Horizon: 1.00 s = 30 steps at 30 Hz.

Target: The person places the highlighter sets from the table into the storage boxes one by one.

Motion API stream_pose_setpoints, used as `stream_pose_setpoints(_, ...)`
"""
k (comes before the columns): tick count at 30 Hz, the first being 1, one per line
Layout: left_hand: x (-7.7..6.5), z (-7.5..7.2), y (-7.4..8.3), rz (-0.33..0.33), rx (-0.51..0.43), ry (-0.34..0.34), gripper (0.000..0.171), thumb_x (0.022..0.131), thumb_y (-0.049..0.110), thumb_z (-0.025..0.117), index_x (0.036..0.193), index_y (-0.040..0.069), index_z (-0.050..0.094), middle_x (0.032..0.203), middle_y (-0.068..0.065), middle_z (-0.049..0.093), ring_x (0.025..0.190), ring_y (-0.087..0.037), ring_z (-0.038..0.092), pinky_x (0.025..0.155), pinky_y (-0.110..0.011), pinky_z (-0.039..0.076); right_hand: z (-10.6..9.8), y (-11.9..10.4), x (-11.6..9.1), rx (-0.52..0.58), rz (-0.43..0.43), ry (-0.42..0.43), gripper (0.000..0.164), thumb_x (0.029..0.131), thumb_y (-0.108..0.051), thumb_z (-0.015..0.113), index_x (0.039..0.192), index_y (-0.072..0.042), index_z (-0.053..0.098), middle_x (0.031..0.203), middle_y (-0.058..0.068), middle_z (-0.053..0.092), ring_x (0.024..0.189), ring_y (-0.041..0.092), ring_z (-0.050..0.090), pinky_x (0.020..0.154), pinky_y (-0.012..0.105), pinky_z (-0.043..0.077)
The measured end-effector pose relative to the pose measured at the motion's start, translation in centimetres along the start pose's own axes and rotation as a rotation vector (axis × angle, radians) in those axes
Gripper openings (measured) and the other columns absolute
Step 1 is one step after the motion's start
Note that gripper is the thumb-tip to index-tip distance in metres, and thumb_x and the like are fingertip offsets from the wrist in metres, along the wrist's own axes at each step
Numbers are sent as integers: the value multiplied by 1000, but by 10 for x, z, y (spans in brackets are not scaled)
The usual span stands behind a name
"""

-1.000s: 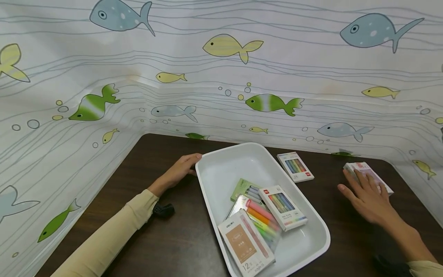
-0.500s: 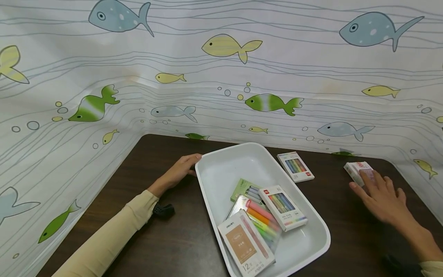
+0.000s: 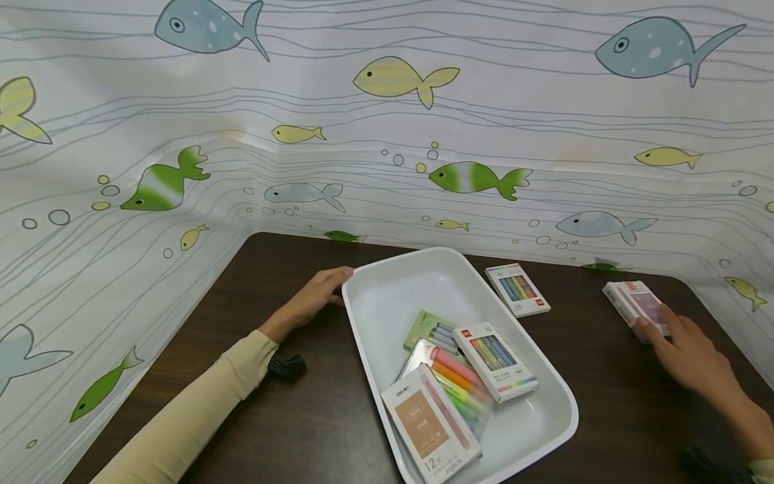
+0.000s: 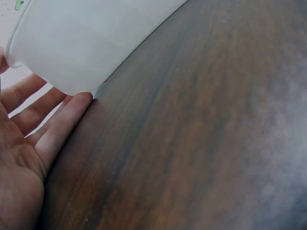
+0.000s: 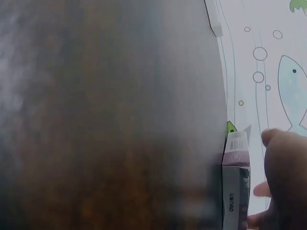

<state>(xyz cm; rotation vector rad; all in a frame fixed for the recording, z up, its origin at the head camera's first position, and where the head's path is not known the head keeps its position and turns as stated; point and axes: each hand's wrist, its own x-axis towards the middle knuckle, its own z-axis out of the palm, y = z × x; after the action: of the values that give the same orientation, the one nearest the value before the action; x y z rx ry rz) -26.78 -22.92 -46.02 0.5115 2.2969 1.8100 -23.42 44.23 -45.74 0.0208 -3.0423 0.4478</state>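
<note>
My left hand [image 3: 314,296] is at the far left corner of a white plastic tray [image 3: 369,343]. In the left wrist view its fingers [image 4: 64,122] lie nearly straight against the tray's outer wall [image 4: 86,43], with one fingertip at the rim. On the right, my right hand [image 3: 692,353] is over the near end of a small white and purple box [image 3: 631,302] on the table. The right wrist view shows the box's end [image 5: 231,199] marked "deli", with thumb and fingers [image 5: 261,189] above and beside it.
Inside the tray lie a green box [image 3: 417,329], a clear pack of coloured highlighters [image 3: 453,376], a white box with coloured pens [image 3: 496,363] and a brown and white box [image 3: 429,427]. Another pen box [image 3: 517,289] sits beside the tray. A fish-patterned cloth [image 3: 387,134] surrounds the dark table [image 3: 338,417].
My right hand has drawn back from the top of the white and purple box to its near end, its thumb lower now. That box has turned slightly. The left hand stays on the tray.
</note>
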Motion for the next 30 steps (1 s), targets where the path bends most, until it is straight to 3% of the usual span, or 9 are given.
stream_pose_setpoints(4,-2,0,2,1,8,1,53,111,41,40,142,0,55,134,-17,57,115,-33,57,89,-47,54,-2,0,1,73,29,-12,80,110,-45,32,150,21,8,138,53,22,120,71,27,87,81,28)
stream_pose_setpoints(12,0,0,3,1,-1,-4,52,112,40,40,142,0,56,135,-17,57,116,-33,57,90,-47,54,-2,-6,3,48,147,27,94,105,-54,45,146,24,14,130,52,29,116,68,33,92,76,32)
stream_pose_setpoints(24,1,0,3,-5,-13,-7,52,112,40,40,142,1,56,137,-16,56,118,-32,55,89,-47,54,-5,-10,0,57,161,97,93,103,-55,50,145,23,23,128,52,32,116,66,35,92,75,32)
stream_pose_setpoints(30,1,0,0,-8,-12,-4,52,112,39,40,142,0,56,138,-17,55,119,-33,54,89,-47,54,-7,-12,-2,57,166,145,93,100,-53,59,145,22,27,128,51,35,115,65,37,91,74,33)
